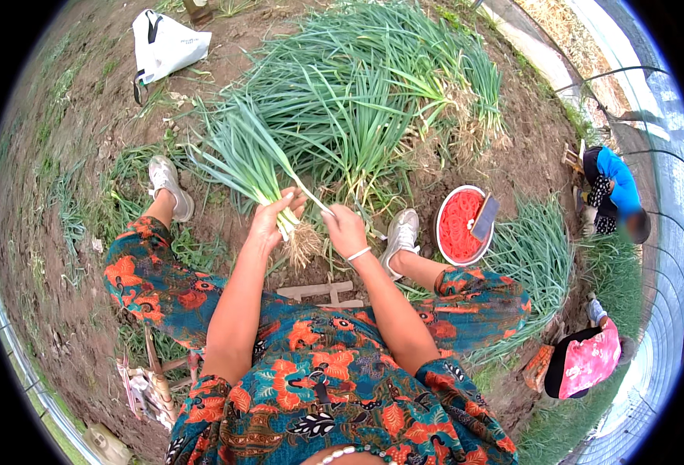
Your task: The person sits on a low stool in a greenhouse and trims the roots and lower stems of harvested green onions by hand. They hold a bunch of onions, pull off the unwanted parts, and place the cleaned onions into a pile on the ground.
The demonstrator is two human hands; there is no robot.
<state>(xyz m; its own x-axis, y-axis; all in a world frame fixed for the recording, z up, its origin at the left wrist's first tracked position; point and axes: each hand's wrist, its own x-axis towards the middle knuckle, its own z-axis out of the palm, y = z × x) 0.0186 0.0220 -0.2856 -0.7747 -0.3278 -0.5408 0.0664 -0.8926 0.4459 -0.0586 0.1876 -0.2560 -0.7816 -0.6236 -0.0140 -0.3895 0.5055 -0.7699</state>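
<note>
My left hand [273, 217] grips a bunch of green onions [241, 159] near its white stalks, the leaves fanning up and left and the pale roots [303, 244] hanging below. Beside it, my right hand [345, 228], with a white band on the wrist, pinches a single thin onion stalk [311, 194] that runs up toward the bunch. Both hands hover over bare soil between my two feet in light shoes.
A large heap of green onions [373, 85] lies ahead. A round bowl of red bands [463, 225] with a dark flat object sits at right. A white bag [163, 45] lies far left. Two other people [617, 190] crouch at right. A low wooden stool [318, 292] sits under me.
</note>
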